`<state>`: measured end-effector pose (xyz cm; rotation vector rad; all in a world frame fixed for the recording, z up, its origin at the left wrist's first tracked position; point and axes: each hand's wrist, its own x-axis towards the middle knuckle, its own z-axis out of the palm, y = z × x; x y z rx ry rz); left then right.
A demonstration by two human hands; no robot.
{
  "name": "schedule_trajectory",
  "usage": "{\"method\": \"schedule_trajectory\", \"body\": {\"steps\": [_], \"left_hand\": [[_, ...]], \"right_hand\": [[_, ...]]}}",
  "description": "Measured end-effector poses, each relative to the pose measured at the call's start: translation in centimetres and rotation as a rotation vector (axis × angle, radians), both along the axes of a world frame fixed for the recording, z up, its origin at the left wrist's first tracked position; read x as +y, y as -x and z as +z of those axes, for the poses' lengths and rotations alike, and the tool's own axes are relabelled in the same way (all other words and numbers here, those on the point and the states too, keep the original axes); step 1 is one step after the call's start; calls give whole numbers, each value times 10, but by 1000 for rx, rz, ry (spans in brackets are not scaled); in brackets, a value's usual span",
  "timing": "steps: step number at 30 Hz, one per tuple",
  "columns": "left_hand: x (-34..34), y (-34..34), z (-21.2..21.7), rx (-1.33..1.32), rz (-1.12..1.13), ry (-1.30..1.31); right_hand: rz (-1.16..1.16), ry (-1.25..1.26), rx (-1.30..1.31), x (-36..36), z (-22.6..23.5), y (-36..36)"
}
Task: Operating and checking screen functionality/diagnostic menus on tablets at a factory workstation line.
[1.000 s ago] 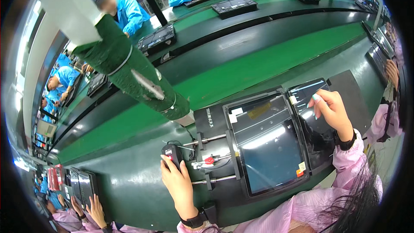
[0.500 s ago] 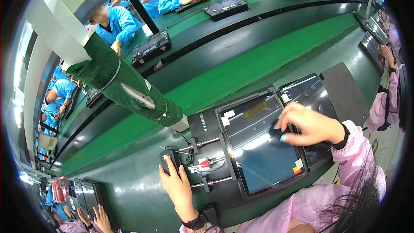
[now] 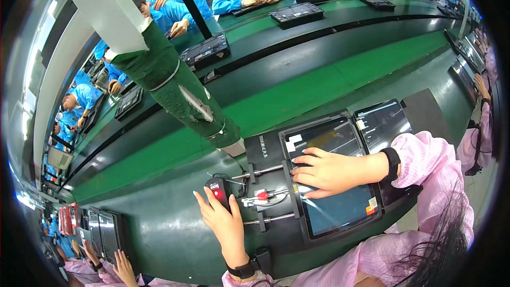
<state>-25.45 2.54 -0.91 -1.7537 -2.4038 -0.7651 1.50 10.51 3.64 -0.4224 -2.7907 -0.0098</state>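
Observation:
A tablet screen [image 3: 334, 215] lies in a black test fixture [image 3: 265, 151] with metal rods and a red-tipped toggle clamp [image 3: 262, 195]. My right hand [image 3: 337, 172] lies across the middle of the screen, palm down and fingers stretched toward the clamp side; whatever is beneath the palm is hidden. My left hand [image 3: 226, 228] is at the near end of a black mouse-like device [image 3: 218, 185] with a glowing red spot. Its fingers are spread, with the fingertips at the device. White, yellow and orange stickers [image 3: 371, 206] sit at the screen's corners.
Beside the tablet is a second dark screen panel [image 3: 380, 119]. A green-wrapped post [image 3: 186, 95] rises just beyond the fixture. Farther off, a conveyor [image 3: 313, 90] runs across, with tablet-like units [image 3: 297, 15] and people in blue behind it. Pink-sleeved neighbours work at both sides.
My right hand has moved left and flattened onto the screen; the dark thing seen at its fingers before no longer shows. My left index finger has come off the device's top. The view has shifted.

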Motion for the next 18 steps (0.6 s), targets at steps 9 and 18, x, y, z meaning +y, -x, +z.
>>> {"method": "schedule_trajectory", "body": {"steps": [9,18], "left_hand": [[-3,-35,25,-124,-631,20],[0,-33,26,60,-552,-78]], "right_hand": [[-209,34,-180,-12,27,-45],[-770,317,-12,-49,46,-95]]}}
